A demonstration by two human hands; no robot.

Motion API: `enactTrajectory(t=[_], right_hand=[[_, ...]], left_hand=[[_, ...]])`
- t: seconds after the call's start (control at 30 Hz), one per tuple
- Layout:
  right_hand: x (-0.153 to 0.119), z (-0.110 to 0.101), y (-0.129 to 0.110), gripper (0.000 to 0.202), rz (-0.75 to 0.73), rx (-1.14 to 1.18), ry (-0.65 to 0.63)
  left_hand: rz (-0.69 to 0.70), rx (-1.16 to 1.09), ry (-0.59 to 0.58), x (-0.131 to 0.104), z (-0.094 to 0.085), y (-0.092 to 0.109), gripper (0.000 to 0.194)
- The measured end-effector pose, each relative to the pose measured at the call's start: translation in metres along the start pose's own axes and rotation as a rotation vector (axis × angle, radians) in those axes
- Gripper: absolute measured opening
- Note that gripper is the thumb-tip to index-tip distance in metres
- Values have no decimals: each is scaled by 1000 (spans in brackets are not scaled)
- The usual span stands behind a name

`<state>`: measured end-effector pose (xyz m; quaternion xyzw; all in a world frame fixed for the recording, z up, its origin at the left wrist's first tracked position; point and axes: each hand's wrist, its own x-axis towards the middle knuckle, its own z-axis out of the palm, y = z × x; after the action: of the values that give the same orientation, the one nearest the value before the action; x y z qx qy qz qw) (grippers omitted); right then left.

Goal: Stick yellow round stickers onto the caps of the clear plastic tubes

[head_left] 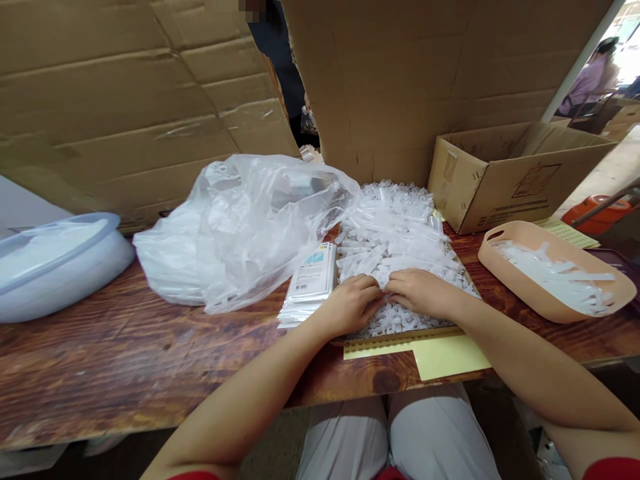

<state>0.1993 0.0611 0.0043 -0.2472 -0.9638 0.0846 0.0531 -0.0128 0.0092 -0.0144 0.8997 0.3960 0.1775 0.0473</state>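
Observation:
My left hand (pixel 353 301) and my right hand (pixel 416 291) meet fingertip to fingertip over a pile of small white translucent plastic pieces (pixel 400 233). Both hands have their fingers curled and pinched together. Whatever is between the fingertips is too small and too covered to make out. The pile spreads over a shallow cardboard tray (pixel 425 333), with longer clear strips at the back and tiny bits near my wrists. Just left of my left hand lies a stack of white printed packets (pixel 313 273).
A large clear plastic bag (pixel 235 233) bulges left of the pile, beyond it a bluish basin (pixel 65 280). To the right are a peach-coloured basket (pixel 530 293) of white strips and an open carton (pixel 460 187). Yellow paper (pixel 450 359) lies at the table's front edge. Tall cardboard sheets (pixel 390 87) stand behind.

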Motion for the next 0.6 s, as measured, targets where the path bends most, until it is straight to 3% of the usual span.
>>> enactTrajectory(t=[0.33, 0.6], right_hand=[[0, 1, 0, 9, -10, -25, 0], [0, 2, 3, 12, -44, -18, 78]], left_hand=[[-1, 14, 1, 0, -1, 1, 27], [7, 15, -1, 0, -1, 1, 25]])
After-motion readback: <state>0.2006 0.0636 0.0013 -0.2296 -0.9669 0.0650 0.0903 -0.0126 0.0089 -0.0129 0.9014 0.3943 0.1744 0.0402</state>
